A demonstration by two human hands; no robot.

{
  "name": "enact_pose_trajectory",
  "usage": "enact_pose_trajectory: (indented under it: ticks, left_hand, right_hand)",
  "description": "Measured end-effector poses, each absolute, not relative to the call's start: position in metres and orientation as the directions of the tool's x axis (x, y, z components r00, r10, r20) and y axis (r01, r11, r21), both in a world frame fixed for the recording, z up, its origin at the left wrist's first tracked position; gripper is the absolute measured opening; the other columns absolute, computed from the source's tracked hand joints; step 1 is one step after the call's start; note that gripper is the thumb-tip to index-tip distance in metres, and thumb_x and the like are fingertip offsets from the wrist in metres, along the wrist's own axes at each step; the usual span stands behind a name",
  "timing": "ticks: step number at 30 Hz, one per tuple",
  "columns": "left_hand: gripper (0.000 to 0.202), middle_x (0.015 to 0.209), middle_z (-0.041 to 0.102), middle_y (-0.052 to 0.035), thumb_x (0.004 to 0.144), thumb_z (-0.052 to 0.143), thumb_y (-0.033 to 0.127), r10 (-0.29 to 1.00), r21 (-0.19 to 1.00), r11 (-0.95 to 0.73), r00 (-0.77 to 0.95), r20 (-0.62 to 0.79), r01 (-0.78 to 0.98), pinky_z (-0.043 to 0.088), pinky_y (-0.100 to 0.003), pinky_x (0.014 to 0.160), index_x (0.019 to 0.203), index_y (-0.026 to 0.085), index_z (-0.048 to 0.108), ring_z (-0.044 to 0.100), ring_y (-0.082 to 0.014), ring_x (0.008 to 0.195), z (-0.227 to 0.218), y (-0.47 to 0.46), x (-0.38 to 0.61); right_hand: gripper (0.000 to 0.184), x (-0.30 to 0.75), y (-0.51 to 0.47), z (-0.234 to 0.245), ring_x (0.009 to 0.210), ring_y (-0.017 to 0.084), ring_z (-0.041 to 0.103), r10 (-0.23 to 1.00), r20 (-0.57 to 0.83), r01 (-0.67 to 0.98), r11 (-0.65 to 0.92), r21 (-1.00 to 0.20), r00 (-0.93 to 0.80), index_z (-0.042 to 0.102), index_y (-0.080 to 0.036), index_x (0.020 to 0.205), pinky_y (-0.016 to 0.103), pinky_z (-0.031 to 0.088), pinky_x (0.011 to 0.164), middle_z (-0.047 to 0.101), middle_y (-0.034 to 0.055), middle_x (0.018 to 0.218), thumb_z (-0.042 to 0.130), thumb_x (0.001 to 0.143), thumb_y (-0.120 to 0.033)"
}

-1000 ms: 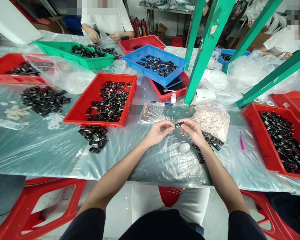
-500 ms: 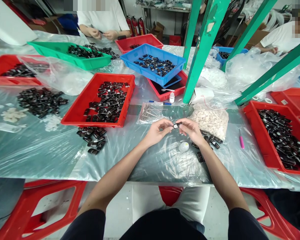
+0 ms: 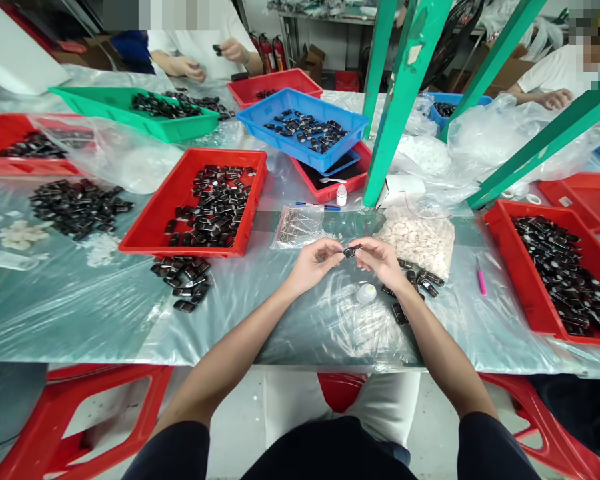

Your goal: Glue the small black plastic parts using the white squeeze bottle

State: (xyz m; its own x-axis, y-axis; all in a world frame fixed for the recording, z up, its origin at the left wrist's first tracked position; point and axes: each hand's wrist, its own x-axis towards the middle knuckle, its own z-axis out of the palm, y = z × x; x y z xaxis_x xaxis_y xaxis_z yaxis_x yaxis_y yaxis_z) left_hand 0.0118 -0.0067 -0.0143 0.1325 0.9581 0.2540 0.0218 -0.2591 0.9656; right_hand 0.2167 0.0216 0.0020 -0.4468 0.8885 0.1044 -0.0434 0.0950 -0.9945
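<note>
Between my fingertips is a small black plastic piece [image 3: 351, 252] with a shiny face, held just above the film-covered table. My left hand [image 3: 314, 264] pinches its left end and my right hand [image 3: 381, 259] pinches its right end. Below them on the table sits a small round white container [image 3: 367, 293]. Several like black pieces [image 3: 427, 283] lie by my right wrist, some hidden by the forearm. A clear bag of cream-coloured bits [image 3: 420, 243] rests beyond my right hand. Behind my left hand lies a bag of thin metal sticks [image 3: 300, 228].
A red tray of black pieces [image 3: 257, 200] stands left, another red tray [image 3: 523, 287] right. Blue pens [image 3: 317, 206], a small white bottle [image 3: 341, 195] and stacked trays [image 3: 300, 157] lie ahead. A green post [image 3: 380, 157] rises there. A pink-handled tool [image 3: 481, 281] lies right.
The piece between my fingers has turned slightly, its pale face now looking darker. Across the table, a co-worker's hands have moved apart, one raised with a black piece.
</note>
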Motion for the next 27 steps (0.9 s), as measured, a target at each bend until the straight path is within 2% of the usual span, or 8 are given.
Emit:
enact_pose_trajectory:
  ticks: [9, 14, 17, 20, 24, 27]
  left_hand:
    - [0.036, 0.071, 0.066, -0.0004, 0.083, 0.081, 0.052, 0.962, 0.962, -0.268, 0.060, 0.265, 0.041, 0.047, -0.026, 0.060, 0.093, 0.018, 0.071, 0.063, -0.0136, 0.062, -0.013, -0.007, 0.012]
    - [0.032, 0.079, 0.069, -0.0025, 0.091, 0.071, 0.050, 0.966, 0.958, -0.257, 0.008, 0.259, 0.126, 0.048, -0.026, 0.062, 0.094, 0.018, 0.070, 0.063, -0.0140, 0.066, -0.016, -0.005, 0.011]
    - [0.023, 0.084, 0.072, -0.0030, 0.095, 0.064, 0.041, 0.946, 0.895, -0.315, 0.033, 0.321, 0.317, 0.046, -0.026, 0.064, 0.094, 0.019, 0.070, 0.064, -0.0148, 0.073, -0.014, -0.008, 0.010]
    - [0.015, 0.089, 0.073, -0.0027, 0.098, 0.059, 0.031, 0.916, 0.787, -0.396, 0.142, 0.376, 0.473, 0.046, -0.026, 0.067, 0.098, 0.021, 0.070, 0.064, -0.0148, 0.074, -0.011, -0.012, 0.011]
    - [0.015, 0.092, 0.073, -0.0032, 0.099, 0.056, 0.028, 0.872, 0.678, -0.486, 0.260, 0.415, 0.551, 0.047, -0.028, 0.071, 0.101, 0.021, 0.070, 0.064, -0.0159, 0.074, -0.011, -0.017, 0.014]
    - [0.017, 0.093, 0.073, -0.0036, 0.100, 0.054, 0.026, 0.855, 0.631, -0.517, 0.306, 0.419, 0.579, 0.048, -0.028, 0.073, 0.102, 0.021, 0.070, 0.067, -0.0175, 0.078, -0.015, -0.018, 0.017]
  right_hand:
    - [0.042, 0.217, 0.021, 0.003, 0.057, 0.012, 0.052, 0.884, 0.135, -0.049, 0.127, -0.991, -0.447, 0.071, -0.019, 0.104, 0.027, 0.042, 0.055, 0.060, -0.0013, 0.069, 0.075, 0.087, -0.057]
    - [0.043, 0.217, 0.020, 0.008, 0.060, 0.014, 0.055, 0.897, 0.148, 0.048, 0.184, -0.982, -0.417, 0.069, -0.021, 0.108, 0.028, 0.046, 0.058, 0.058, -0.0015, 0.069, 0.073, 0.088, -0.059]
    - [0.043, 0.218, 0.020, 0.011, 0.061, 0.015, 0.057, 0.913, 0.156, 0.104, 0.209, -0.972, -0.376, 0.068, -0.021, 0.109, 0.030, 0.048, 0.060, 0.061, -0.0002, 0.072, 0.072, 0.088, -0.058]
    - [0.041, 0.219, 0.022, 0.010, 0.060, 0.015, 0.057, 0.930, 0.153, 0.141, 0.210, -0.968, -0.335, 0.067, -0.021, 0.111, 0.030, 0.047, 0.059, 0.059, -0.0009, 0.069, 0.071, 0.089, -0.056]
    - [0.040, 0.221, 0.026, 0.005, 0.058, 0.015, 0.055, 0.944, 0.167, 0.178, 0.223, -0.958, -0.285, 0.068, -0.021, 0.111, 0.029, 0.045, 0.058, 0.055, -0.0031, 0.065, 0.070, 0.089, -0.053]
    - [0.042, 0.221, 0.028, 0.002, 0.058, 0.015, 0.055, 0.947, 0.176, 0.189, 0.231, -0.955, -0.269, 0.067, -0.019, 0.113, 0.029, 0.045, 0.058, 0.061, -0.0013, 0.069, 0.070, 0.088, -0.053]
